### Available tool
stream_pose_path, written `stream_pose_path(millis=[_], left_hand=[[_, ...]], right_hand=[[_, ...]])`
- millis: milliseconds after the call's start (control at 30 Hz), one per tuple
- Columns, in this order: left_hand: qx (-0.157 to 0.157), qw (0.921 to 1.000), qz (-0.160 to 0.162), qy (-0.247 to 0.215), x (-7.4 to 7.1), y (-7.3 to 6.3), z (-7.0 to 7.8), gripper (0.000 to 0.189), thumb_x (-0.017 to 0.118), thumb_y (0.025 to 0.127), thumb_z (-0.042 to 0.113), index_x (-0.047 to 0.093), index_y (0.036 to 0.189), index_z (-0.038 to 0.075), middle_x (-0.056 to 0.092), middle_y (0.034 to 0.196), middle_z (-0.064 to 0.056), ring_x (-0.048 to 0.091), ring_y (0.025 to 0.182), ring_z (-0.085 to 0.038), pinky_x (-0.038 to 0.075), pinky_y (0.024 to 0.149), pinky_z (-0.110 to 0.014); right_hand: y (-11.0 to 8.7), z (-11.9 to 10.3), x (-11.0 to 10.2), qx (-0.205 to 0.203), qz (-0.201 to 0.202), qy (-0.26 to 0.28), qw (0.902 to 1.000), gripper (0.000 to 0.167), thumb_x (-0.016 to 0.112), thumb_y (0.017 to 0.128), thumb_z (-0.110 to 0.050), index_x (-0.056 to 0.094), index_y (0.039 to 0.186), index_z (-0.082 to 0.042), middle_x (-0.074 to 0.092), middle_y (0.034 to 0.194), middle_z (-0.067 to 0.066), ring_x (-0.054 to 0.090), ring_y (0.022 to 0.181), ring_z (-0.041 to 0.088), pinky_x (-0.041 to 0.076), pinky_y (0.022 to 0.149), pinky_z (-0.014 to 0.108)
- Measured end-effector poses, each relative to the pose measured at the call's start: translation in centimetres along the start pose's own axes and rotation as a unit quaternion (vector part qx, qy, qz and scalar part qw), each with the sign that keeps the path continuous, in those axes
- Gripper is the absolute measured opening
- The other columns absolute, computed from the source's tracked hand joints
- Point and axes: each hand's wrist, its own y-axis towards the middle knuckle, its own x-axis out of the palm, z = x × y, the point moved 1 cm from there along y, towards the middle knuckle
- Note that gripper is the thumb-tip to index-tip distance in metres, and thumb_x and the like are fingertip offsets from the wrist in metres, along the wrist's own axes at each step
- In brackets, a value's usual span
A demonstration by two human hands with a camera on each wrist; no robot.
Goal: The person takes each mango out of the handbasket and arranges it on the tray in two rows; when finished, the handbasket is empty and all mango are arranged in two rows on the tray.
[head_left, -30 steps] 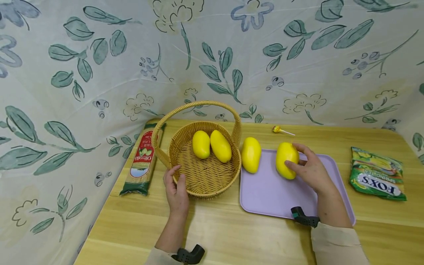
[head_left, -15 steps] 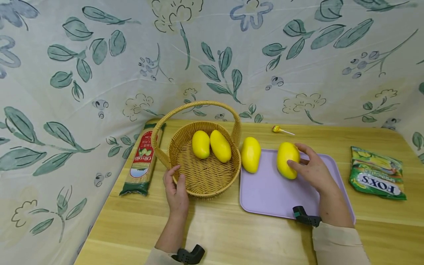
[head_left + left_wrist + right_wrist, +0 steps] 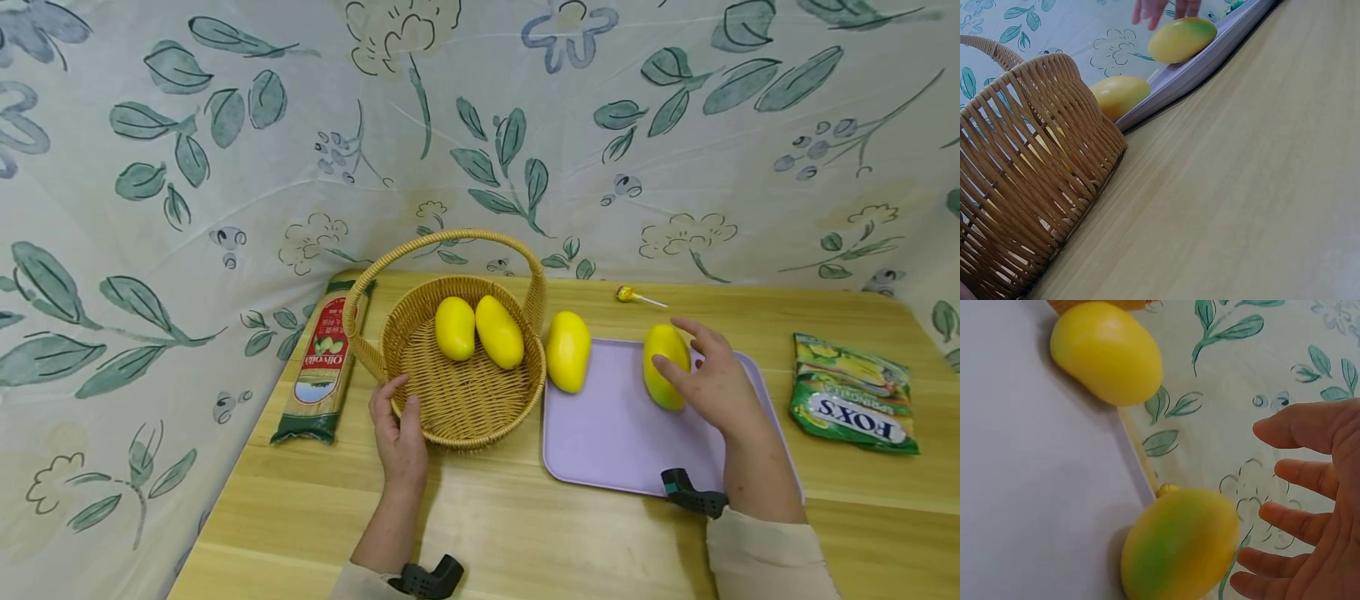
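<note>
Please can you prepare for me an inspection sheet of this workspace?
Surface: wood-grain table.
Job's things: two mangoes in the wicker basket; a third mango at the far left corner of the lilac tray; a fourth mango on the tray.
Clutter: Olivoilà pasta packet left of the basket; lollipop beyond the tray; FOX'S bag right of the tray.
Hands: left hand holds the basket's rim; right hand beside the fourth mango, fingers spread, holding nothing; contact unclear.
Cables: nothing seen.
Surroundings: leaf-and-flower patterned cloth behind the table.

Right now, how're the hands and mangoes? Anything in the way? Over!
Left hand holds basket. Right hand open, close to mango on tray. Another mango between that one and basket.
</note>
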Motion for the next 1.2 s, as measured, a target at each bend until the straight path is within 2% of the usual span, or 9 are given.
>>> stream_pose_path(millis=[167,333,500,600,733,867,1000,1100,1200], left_hand=[[0.004,1.0000,0.002,0.000,0.0,0.0,0.0,0.033,0.046,0.101,0.001,0.052,0.133,-0.004,0.038,0.143,-0.014,0.034,0.140,-0.025,0.023,0.117,-0.036],[-0.002,1.0000,0.000,-0.001,0.0,0.0,-0.1,0.033,0.046,0.101,0.001,0.051,0.133,-0.004,0.035,0.147,-0.019,0.033,0.142,-0.023,0.021,0.119,-0.041],[-0.004,1.0000,-0.005,-0.005,-0.1,0.1,-0.2,0.032,0.046,0.102,0.003,0.051,0.133,-0.002,0.031,0.152,-0.019,0.025,0.150,-0.026,0.014,0.124,-0.049],[-0.005,0.9999,-0.007,-0.005,-0.2,0.0,-0.3,0.031,0.047,0.102,0.004,0.052,0.132,-0.002,0.031,0.153,-0.018,0.023,0.151,-0.027,0.013,0.124,-0.052],[-0.005,1.0000,-0.006,-0.001,-0.2,0.0,-0.3,0.032,0.047,0.102,0.004,0.051,0.133,-0.003,0.032,0.152,-0.019,0.024,0.150,-0.027,0.013,0.124,-0.052],[-0.006,1.0000,-0.005,-0.004,-0.1,0.1,-0.2,0.033,0.047,0.102,0.004,0.051,0.133,-0.004,0.032,0.151,-0.018,0.024,0.149,-0.027,0.014,0.123,-0.051],[-0.005,1.0000,-0.001,-0.003,-0.1,0.1,-0.2,0.034,0.047,0.101,0.004,0.050,0.133,-0.005,0.034,0.148,-0.018,0.028,0.147,-0.027,0.016,0.122,-0.051],[-0.006,1.0000,0.001,0.001,-0.1,0.1,-0.2,0.034,0.048,0.101,0.004,0.051,0.133,-0.004,0.035,0.148,-0.018,0.029,0.146,-0.025,0.017,0.122,-0.048],[-0.008,1.0000,0.002,0.006,-0.2,0.1,-0.3,0.034,0.048,0.101,0.004,0.051,0.134,-0.003,0.037,0.146,-0.014,0.032,0.143,-0.023,0.022,0.119,-0.041]], right_hand=[[-1.6,-2.9,0.1,-0.083,0.022,0.009,0.9962,0.068,0.069,0.097,-0.023,0.038,0.157,-0.012,0.031,0.160,0.026,0.036,0.138,0.054,0.036,0.109,0.070],[-3.5,-5.7,0.6,-0.166,0.022,0.042,0.9850,0.060,0.071,0.095,-0.017,0.048,0.149,-0.009,0.043,0.152,0.021,0.042,0.137,0.047,0.038,0.109,0.067],[-5.0,-7.7,1.8,-0.211,-0.011,0.063,0.9753,0.054,0.072,0.096,-0.019,0.052,0.146,-0.014,0.050,0.149,0.012,0.050,0.135,0.040,0.044,0.107,0.061],[-5.5,-8.6,2.9,-0.251,-0.032,0.083,0.9640,0.052,0.073,0.094,-0.014,0.054,0.143,-0.014,0.053,0.147,0.010,0.052,0.133,0.038,0.047,0.105,0.058],[-6.3,-9.9,4.7,-0.290,-0.058,0.082,0.9517,0.053,0.075,0.092,-0.012,0.056,0.141,-0.017,0.056,0.144,0.006,0.056,0.130,0.031,0.051,0.103,0.054],[-7.1,-11.3,6.5,-0.308,-0.088,0.076,0.9443,0.056,0.077,0.091,-0.014,0.056,0.142,-0.022,0.055,0.147,0.001,0.056,0.133,0.024,0.053,0.102,0.049],[-7.6,-12.9,7.9,-0.303,-0.109,0.105,0.9408,0.058,0.077,0.091,-0.019,0.054,0.145,-0.023,0.047,0.154,0.003,0.053,0.135,0.026,0.050,0.106,0.050],[-7.5,-14.3,8.6,-0.281,-0.116,0.133,0.9434,0.064,0.078,0.091,-0.024,0.050,0.148,-0.026,0.039,0.159,0.000,0.052,0.135,0.028,0.049,0.107,0.051],[-6.7,-15.8,9.4,-0.257,-0.118,0.140,0.9489,0.069,0.078,0.091,-0.028,0.045,0.151,-0.028,0.032,0.163,-0.001,0.051,0.135,0.030,0.049,0.107,0.051]])
